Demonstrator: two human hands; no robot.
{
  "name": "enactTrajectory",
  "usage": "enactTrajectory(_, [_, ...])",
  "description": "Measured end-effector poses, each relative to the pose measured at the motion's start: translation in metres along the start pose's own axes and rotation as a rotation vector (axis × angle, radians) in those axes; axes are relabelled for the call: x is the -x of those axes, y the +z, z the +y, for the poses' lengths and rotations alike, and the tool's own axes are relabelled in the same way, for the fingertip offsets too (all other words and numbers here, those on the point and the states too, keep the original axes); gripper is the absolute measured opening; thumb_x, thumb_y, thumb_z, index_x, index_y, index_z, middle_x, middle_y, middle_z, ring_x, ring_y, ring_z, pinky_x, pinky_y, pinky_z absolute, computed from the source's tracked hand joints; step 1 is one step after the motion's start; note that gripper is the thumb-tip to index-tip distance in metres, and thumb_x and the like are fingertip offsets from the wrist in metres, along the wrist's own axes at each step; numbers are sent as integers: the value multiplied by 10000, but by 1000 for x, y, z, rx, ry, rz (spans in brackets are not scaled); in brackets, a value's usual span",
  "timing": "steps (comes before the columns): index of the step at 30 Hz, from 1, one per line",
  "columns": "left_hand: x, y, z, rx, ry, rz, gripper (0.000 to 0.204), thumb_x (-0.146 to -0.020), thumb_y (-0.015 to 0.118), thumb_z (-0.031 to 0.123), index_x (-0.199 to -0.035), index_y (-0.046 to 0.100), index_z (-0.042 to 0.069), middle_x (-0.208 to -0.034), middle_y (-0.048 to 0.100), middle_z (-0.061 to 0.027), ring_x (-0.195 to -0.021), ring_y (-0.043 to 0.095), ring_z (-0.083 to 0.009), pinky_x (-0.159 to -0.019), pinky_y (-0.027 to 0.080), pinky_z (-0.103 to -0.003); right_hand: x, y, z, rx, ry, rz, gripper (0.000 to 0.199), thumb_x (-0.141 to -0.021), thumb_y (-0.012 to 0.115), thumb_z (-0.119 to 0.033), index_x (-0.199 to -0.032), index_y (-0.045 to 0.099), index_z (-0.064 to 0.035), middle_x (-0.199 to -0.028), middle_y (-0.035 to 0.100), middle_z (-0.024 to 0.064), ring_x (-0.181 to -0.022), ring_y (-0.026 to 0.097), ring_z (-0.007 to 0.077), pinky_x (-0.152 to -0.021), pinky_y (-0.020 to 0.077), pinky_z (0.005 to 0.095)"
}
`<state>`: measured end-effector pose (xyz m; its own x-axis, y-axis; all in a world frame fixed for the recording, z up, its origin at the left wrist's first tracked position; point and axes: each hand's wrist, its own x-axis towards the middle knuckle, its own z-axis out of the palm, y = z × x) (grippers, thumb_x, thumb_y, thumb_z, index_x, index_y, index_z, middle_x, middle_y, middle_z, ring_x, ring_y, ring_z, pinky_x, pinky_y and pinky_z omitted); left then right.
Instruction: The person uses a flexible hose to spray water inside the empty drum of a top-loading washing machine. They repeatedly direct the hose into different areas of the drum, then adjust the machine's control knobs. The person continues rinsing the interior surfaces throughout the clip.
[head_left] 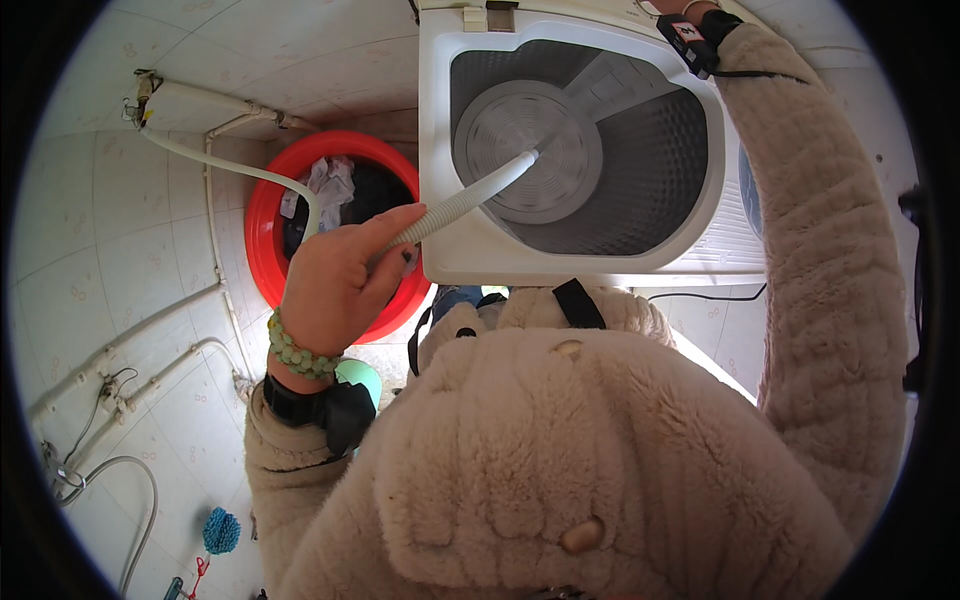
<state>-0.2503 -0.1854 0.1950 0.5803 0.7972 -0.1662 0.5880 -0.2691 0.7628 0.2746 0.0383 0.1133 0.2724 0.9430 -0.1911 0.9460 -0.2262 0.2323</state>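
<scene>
My left hand [335, 275] is closed round a pale ribbed hose [470, 200], with the index finger stretched along it. The hose's end hangs over the open tub [640, 190] of a white washing machine [455, 262], and a stream of water seems to come from it. A round ribbed disc [530, 150] forms the tub's bottom. My right arm reaches forward along the machine's right side. Only part of my right hand [672, 6] shows at the top edge, near the machine's back panel; its fingers are cut off from view.
A red basin [262, 235] with dark and white cloth [332, 188] stands left of the machine. The hose runs back to a wall tap [146, 85]. Pipes [215, 200] follow the tiled wall. Below are a green container [360, 378] and a blue scrubbing brush [221, 530].
</scene>
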Motion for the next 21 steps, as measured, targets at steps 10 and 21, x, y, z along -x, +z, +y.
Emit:
enactTrajectory(10, [0, 0, -1, -36, 3, -5, 385, -877, 655, 87, -1261, 647, 112, -779, 661, -157, -699, 649, -330, -610, 491, -403, 0, 2, -4, -88, 43, 2, 675, -864, 513, -621, -941, 741, 10, -979, 702, 258, -957, 664, 418, -850, 495, 474])
enactTrajectory(21, [2, 6, -3, -16, -12, 11, 389, -881, 655, 89, -1268, 648, 124, -764, 648, -152, -686, 637, -330, -603, 484, -406, -10, 8, -2, -369, 158, -74, 648, -816, 637, -594, -936, 735, 35, -900, 719, 234, -846, 691, 360, -736, 517, 453])
